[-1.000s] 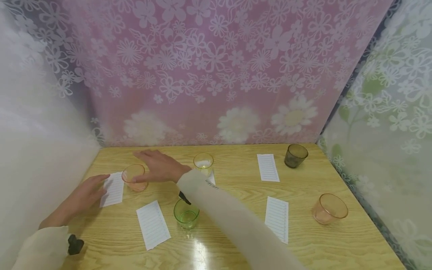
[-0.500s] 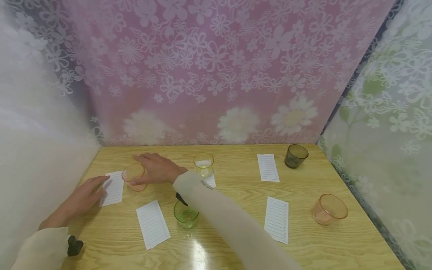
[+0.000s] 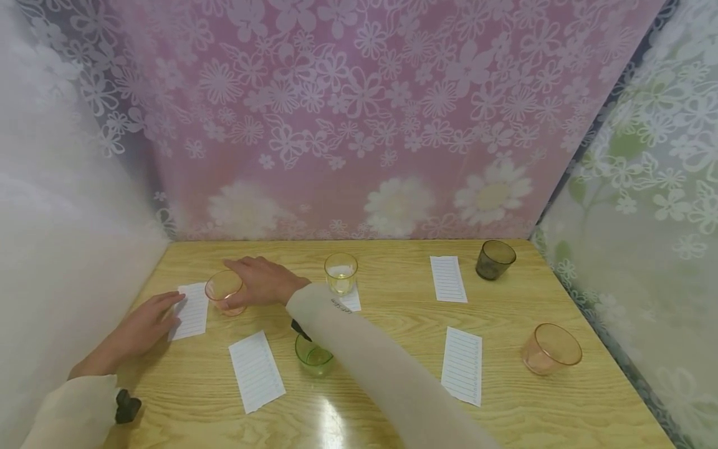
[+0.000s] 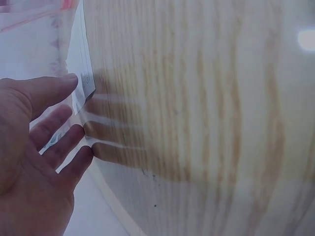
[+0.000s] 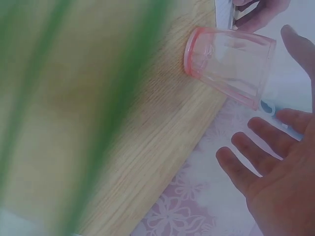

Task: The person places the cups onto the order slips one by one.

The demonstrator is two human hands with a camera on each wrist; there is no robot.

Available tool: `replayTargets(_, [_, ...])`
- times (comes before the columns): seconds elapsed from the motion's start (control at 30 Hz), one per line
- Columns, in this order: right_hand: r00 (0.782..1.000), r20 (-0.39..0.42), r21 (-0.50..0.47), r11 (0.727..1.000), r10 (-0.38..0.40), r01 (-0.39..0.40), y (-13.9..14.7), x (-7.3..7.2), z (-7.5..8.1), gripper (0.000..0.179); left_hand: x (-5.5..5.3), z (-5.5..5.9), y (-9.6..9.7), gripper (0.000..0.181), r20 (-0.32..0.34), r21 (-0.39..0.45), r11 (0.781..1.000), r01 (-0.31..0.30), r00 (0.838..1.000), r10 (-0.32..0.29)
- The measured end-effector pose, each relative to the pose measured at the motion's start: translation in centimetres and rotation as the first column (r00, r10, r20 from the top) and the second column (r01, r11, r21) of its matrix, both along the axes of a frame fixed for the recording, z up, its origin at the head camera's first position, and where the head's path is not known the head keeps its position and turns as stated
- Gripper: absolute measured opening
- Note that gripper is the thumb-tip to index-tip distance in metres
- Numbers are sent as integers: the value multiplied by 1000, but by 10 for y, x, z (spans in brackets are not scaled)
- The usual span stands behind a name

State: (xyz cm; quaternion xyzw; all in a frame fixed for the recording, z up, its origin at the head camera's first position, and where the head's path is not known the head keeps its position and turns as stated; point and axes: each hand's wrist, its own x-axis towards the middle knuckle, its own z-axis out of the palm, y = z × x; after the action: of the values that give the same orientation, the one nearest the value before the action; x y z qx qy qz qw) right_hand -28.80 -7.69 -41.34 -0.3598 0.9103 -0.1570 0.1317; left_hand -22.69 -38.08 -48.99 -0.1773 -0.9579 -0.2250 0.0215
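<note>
My right hand (image 3: 260,282) is beside a clear pink glass (image 3: 225,294) at the back left of the table, thumb in front of it and fingers behind. In the right wrist view, the spread fingers (image 5: 268,137) of that hand stand apart from the pink glass (image 5: 234,66), with a gap between. The glass is upright on the wood, just right of a lined paper slip (image 3: 189,315). My left hand (image 3: 134,330) has its fingertips at the left edge of that slip, its fingers relaxed and holding nothing; the left wrist view shows the hand (image 4: 44,137) low by the tabletop.
Under my right forearm stands a green glass (image 3: 314,358), blurred in the right wrist view. A yellow glass (image 3: 341,274) overlaps another slip. Farther right are a dark glass (image 3: 495,260), an orange glass (image 3: 551,349) and two slips. One more slip (image 3: 258,372) lies front left.
My right hand has dropped slightly toward the pink glass, its thumb moving lower across the front. The left hand, glasses and slips keep their places; the head view has shifted a little.
</note>
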Motion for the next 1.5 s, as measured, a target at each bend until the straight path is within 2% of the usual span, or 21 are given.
replayTargets(0.17, [1000,25,1,1000,-8,8,1,1,0,96,-1,-6,-2,46,-45,-15,1000,19,999,-20])
replayTargets(0.57, [1000,13,56,998,-17,17,-1,2,-2,89,-2,-10,-4,47,24,-28,999,18,1000,-17])
replayTargets(0.73, [1000,17,63,998,-18,17,-2,3,-1,88,-2,-11,-4,47,27,-24,1000,15,1000,-15])
replayTargets(1.1, [1000,6,114,993,-25,24,-9,3,7,89,-1,-12,-6,44,-33,-25,999,33,999,-34])
replayTargets(1.33, [999,-2,124,991,-45,45,-11,2,6,88,-1,-12,-6,47,20,-23,999,26,999,-25])
replayTargets(1.5, [999,-19,137,990,-39,42,-12,1,4,88,-1,-10,-5,48,32,-29,999,23,999,-22])
